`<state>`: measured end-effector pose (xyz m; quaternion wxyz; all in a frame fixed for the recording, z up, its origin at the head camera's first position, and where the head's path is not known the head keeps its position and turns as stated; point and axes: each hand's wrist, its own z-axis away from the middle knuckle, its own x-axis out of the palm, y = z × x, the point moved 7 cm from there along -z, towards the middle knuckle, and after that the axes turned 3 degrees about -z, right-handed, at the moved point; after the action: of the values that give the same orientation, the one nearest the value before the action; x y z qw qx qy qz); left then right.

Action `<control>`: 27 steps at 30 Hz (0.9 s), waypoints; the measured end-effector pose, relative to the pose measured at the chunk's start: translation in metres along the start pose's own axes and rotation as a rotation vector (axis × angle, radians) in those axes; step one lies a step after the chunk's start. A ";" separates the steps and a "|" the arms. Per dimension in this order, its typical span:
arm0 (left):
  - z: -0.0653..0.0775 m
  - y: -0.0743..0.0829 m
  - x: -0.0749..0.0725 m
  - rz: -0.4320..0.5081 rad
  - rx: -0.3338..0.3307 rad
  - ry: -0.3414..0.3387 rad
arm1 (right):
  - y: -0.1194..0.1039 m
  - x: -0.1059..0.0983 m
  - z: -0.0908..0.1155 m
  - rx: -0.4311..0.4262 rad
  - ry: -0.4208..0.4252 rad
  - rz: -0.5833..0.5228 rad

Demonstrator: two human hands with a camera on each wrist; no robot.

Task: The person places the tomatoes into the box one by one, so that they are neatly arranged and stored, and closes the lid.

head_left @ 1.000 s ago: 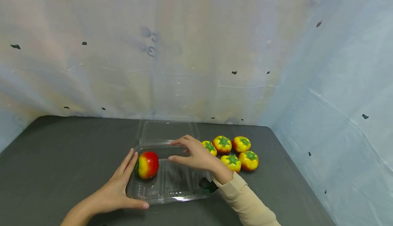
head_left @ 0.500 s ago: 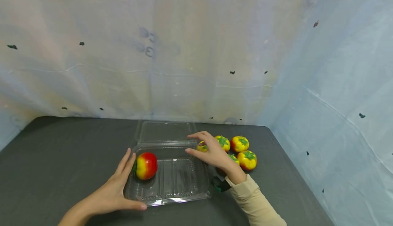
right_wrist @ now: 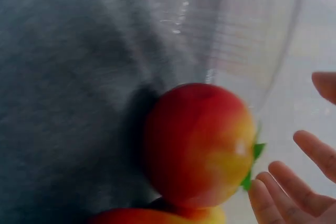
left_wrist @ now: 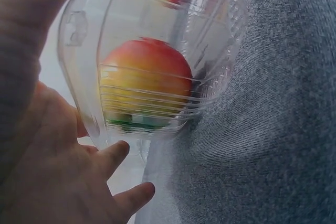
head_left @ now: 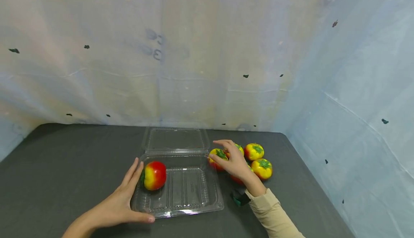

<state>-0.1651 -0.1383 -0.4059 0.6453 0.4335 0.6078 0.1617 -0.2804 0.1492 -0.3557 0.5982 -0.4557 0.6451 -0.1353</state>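
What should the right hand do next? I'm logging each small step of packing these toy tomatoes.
Probably close the fingers on the nearest tomato and lift it. The right hand is spread open right at it, beside the clear container, not yet gripping. The left hand steadies the container's left edge, and only one tomato in the container lies inside, so there is room.

Right hand (head_left: 234, 160) moved from container (head_left: 181, 202) to tomatoes (head_left: 217, 156).

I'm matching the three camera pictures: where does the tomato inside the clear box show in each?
Head: tomato at the box's left end, lower centre.
Left wrist: centre, seen through the box wall.
Right wrist: not in it; a loose tomato fills the view.
Shared landmark: the clear box.
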 end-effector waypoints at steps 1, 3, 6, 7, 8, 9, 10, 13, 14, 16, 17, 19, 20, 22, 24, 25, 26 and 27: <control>0.000 0.000 0.000 0.007 -0.002 -0.002 | 0.002 -0.001 0.000 -0.003 0.007 0.003; 0.000 0.000 0.001 0.014 -0.005 -0.003 | 0.003 -0.002 0.002 -0.018 0.026 0.008; 0.000 0.001 0.000 -0.001 -0.003 0.011 | 0.005 -0.004 0.004 -0.046 0.067 0.035; 0.000 0.001 0.000 -0.007 0.001 0.017 | 0.006 -0.004 0.004 -0.055 0.081 0.051; 0.000 0.001 0.000 -0.012 0.004 0.022 | 0.007 -0.005 0.006 -0.062 0.092 0.067; 0.000 0.000 0.000 -0.019 0.007 0.028 | 0.008 -0.005 0.007 -0.083 0.101 0.105; 0.000 0.000 0.000 -0.020 0.007 0.029 | 0.010 -0.005 0.008 -0.091 0.107 0.127; 0.001 -0.001 0.001 -0.013 0.003 0.027 | 0.016 -0.004 0.011 -0.085 0.101 0.175; 0.001 -0.001 0.001 -0.013 0.001 0.027 | 0.017 -0.004 0.011 -0.076 0.095 0.181; 0.002 -0.002 0.001 -0.019 -0.004 0.025 | 0.021 -0.004 0.012 -0.038 0.079 0.169; 0.002 -0.003 0.002 -0.028 -0.004 0.026 | 0.022 -0.004 0.012 -0.021 0.070 0.167; 0.002 -0.003 0.001 -0.049 0.001 0.033 | 0.023 -0.004 0.012 0.011 0.053 0.153; 0.002 -0.003 0.001 -0.060 0.004 0.036 | 0.024 -0.004 0.012 0.020 0.043 0.154; 0.001 -0.003 0.001 -0.080 0.006 0.043 | 0.025 -0.003 0.013 0.044 0.018 0.160; 0.001 -0.004 0.001 -0.091 0.004 0.046 | 0.028 -0.001 0.013 0.074 -0.019 0.179; 0.001 -0.004 0.001 -0.094 0.000 0.045 | 0.030 0.000 0.013 0.089 -0.041 0.193; 0.002 -0.004 0.001 -0.097 -0.003 0.046 | 0.031 0.001 0.014 0.097 -0.059 0.205; 0.002 -0.005 0.001 -0.099 -0.005 0.046 | 0.031 0.002 0.014 0.102 -0.076 0.215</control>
<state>-0.1646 -0.1410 -0.4103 0.6394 0.3976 0.6428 0.1410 -0.2813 0.1697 -0.3829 0.6556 -0.3579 0.6594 -0.0856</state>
